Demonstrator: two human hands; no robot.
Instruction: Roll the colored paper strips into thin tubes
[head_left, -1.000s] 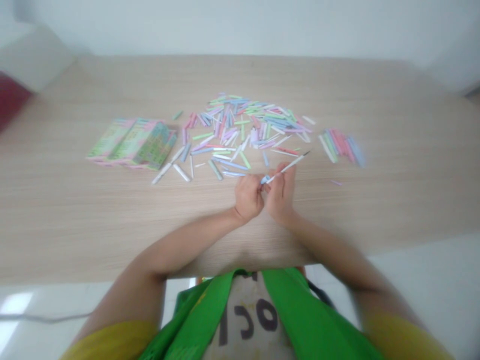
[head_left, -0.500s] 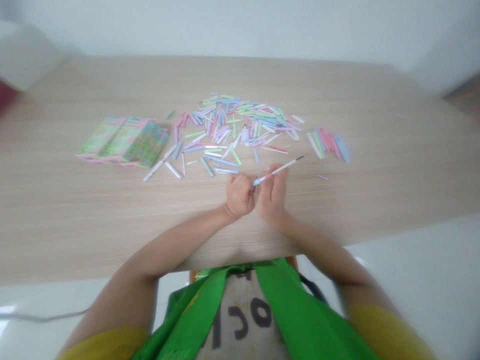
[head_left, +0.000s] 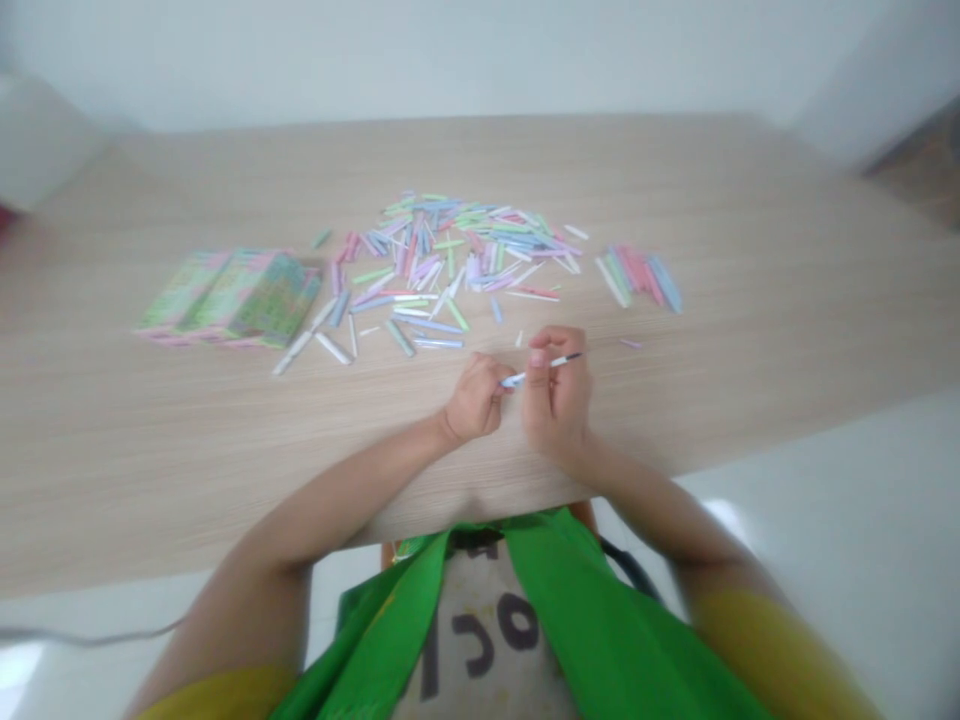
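A slim white pen with a dark pointed tip and a pale blue rear end lies across both my hands, its tip towards the right. My left hand is closed around the blue end. My right hand has thumb and bent fingers about the white shaft, with the tip sticking out past them. A small white piece rests on the table just beyond my hands. Farther out lies a loose heap of pastel pen parts in pink, green, blue, purple and white.
Several green and pink printed boxes are at the left of the wooden table. To the right, a tidy row of coloured barrels lies side by side, and a small purple piece sits nearer me.
The pen has tilted flatter, and less of it shows past my right hand, whose fingers now curl over it more. My hands have drawn slightly apart. The view has shifted a little.
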